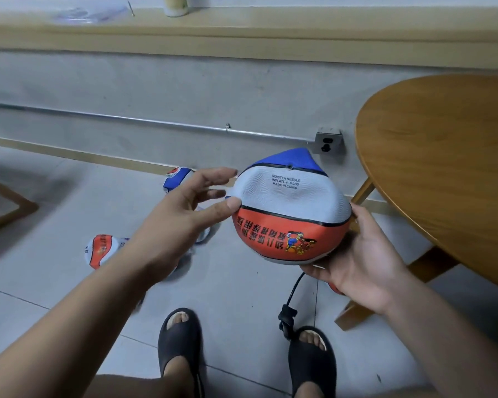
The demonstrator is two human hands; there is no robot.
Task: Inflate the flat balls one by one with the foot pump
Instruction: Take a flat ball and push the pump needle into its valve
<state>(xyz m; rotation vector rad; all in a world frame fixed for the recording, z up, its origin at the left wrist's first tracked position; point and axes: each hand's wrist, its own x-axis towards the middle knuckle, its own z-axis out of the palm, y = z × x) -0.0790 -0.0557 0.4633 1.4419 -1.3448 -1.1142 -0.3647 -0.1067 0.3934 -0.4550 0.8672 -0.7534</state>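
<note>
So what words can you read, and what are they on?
"MOISTEN NEEDLE": held ball, white panel
"INFLATE 4-6 LBS": same panel
"MADE IN CHINA": same panel
Chinese characters on orange panel: upside down, not readable
Print on floor balls: too blurred

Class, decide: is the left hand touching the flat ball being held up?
Touching. In the head view the thumb tip of the left hand presses on the flat ball at its left edge.
</note>
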